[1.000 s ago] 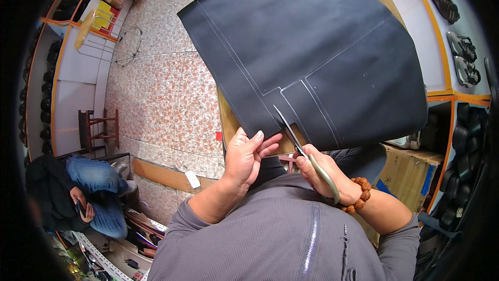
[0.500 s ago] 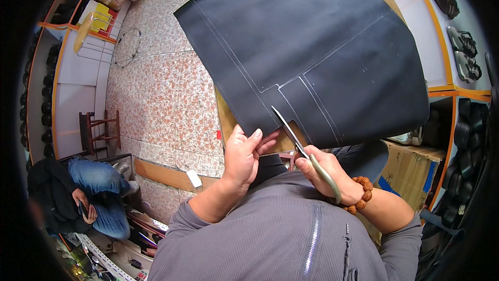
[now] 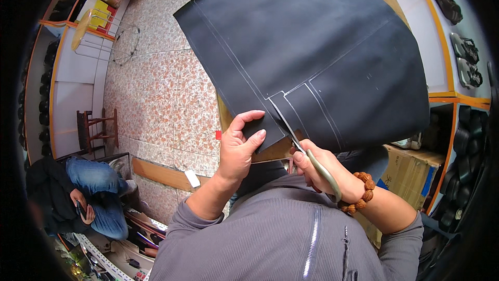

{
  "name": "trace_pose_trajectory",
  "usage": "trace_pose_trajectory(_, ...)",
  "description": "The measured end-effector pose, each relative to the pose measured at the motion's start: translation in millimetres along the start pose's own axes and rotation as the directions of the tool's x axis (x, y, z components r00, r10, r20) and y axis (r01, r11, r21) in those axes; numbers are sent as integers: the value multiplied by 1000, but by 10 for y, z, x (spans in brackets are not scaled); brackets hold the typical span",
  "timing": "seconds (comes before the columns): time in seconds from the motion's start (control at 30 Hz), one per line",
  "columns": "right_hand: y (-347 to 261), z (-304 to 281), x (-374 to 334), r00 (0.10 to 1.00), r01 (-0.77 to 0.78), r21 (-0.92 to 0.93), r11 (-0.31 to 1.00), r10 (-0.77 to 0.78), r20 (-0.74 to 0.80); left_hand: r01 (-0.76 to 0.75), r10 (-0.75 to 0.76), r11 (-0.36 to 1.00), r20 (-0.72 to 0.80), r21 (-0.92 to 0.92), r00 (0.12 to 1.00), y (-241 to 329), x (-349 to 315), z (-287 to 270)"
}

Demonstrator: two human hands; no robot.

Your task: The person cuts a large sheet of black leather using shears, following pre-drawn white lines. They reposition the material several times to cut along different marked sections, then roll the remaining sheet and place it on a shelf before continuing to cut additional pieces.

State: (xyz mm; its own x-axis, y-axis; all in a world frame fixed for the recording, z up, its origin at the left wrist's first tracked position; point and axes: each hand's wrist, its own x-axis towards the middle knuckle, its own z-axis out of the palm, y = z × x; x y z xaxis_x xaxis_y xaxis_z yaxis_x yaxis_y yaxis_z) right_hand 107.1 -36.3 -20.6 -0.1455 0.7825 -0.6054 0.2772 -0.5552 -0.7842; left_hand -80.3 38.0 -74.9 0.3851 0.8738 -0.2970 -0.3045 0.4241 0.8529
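Observation:
A large black sheet (image 3: 291, 36), smooth like leather and marked with white lines, lies across the table before me. My right hand (image 3: 314, 164) is closed round the green handles of a pair of scissors (image 3: 326, 173). Their blades point away from me along a cut in the near part of the sheet, with the tips close to a white corner mark. To the left of the cut, my left hand (image 3: 239, 146) grips the sheet's near-left corner between thumb and fingers.
Wood of the table (image 3: 275, 152) shows under the sheet's near edge. At lower left a seated person (image 3: 96, 192) holds a small dark object. A stool (image 3: 80, 32) stands far left, shelves of shoes (image 3: 462, 52) line the right, and a cardboard box (image 3: 410, 169) is at near right.
The scissors have moved a little farther up the sheet, lengthening the cut. My left hand has shifted its fingers onto the top of the corner left of the cut.

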Motion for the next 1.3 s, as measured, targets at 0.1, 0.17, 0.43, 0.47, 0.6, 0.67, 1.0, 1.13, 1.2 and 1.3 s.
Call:
trace_pose_trajectory(0.1, -35, 1, -9, 1000, 31, -2, 1000, -31, -1, 44, -45, 999, 26, 15, 999, 25, -4, -26)
trace_pose_trajectory(0.17, -43, 3, -27, 1000, 15, -5, 1000, -15, 0, 49, -49, 999, 36, 7, 998, 27, -8, -29)
trace_pose_trajectory(0.43, -19, 34, -47, 999, 16, -28, 999, -17, -36, 59, -59, 998, 26, -29, 998, -12, -6, -44)
trace_pose_trajectory(0.47, -14, 36, -48, 999, 21, -31, 999, -22, -37, 70, -69, 997, 37, -37, 997, -10, -7, -51)
trace_pose_trajectory(0.6, -9, 22, -42, 999, 23, -89, 996, -25, -26, 73, -71, 996, 37, -51, 997, -9, -6, -61)
trace_pose_trajectory(0.67, -20, 29, -33, 998, 49, -119, 992, -53, -30, 74, -71, 995, 39, -68, 997, -11, -10, -61)
trace_pose_trajectory(1.0, -90, -4, 59, 1000, 0, -37, 999, 1, 28, 80, -77, 993, 39, -92, 996, 9, -40, -43)
trace_pose_trajectory(1.13, -85, 11, 40, 1000, -22, -14, 1000, 22, -8, 85, -83, 991, 24, -107, 996, 16, -39, -30)
trace_pose_trajectory(1.2, -88, 11, 26, 1000, -23, 6, 1000, 23, -21, 85, -82, 993, 38, -82, 996, 14, -35, -34)
trace_pose_trajectory(1.3, -100, 5, 12, 999, -33, 25, 999, 34, -32, 72, -69, 995, 38, -75, 997, 4, -43, -36)
